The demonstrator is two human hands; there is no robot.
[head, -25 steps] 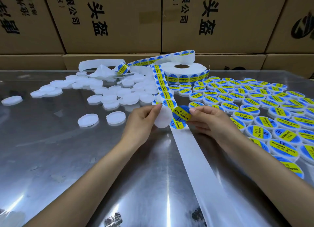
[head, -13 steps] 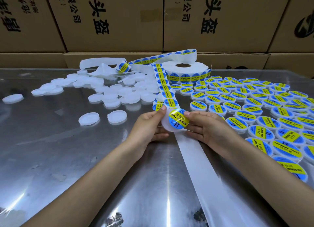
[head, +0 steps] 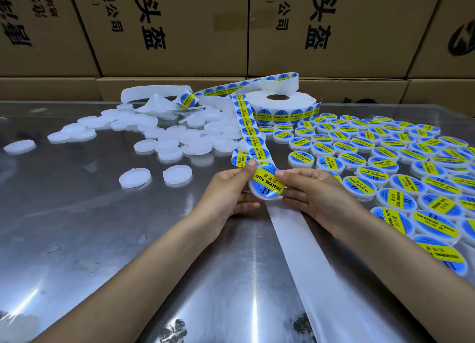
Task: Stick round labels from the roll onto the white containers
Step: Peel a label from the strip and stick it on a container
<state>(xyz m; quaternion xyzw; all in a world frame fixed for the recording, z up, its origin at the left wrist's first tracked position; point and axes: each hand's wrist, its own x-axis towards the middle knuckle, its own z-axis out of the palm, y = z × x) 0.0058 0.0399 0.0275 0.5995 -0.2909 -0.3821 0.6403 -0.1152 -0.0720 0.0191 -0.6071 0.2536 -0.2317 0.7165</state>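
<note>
I hold a white container between both hands above the shiny metal table, a blue-and-yellow round label on its upturned face. My left hand curls round its left edge, thumb on the label's top edge; my right hand grips the right edge, thumb pressing the label's upper right. The strip of labels runs from just beyond my left thumb up to the roll farther back. Bare backing paper trails toward me between my forearms. Unlabelled containers lie beyond my left hand; labelled containers spread beyond and beside my right. Cardboard boxes stand behind.
</note>
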